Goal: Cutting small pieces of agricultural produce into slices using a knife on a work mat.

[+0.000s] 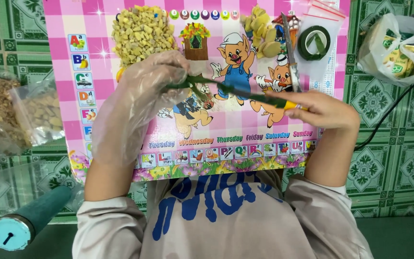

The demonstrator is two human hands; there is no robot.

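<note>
Green-taped stem (226,91) is being wrapped mid-tabletop (264,139): gloved left hand (154,76) and bare right hand (319,109) both pinching it closed; next move needs steady tension.

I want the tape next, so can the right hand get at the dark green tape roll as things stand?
Probably not at once: the right hand is shut on the green stem with its yellow end. The tape roll lies just beyond it, with only the knife lying beside.

home floor (389,158), green patterned tiles, children's board (245,139)
</note>
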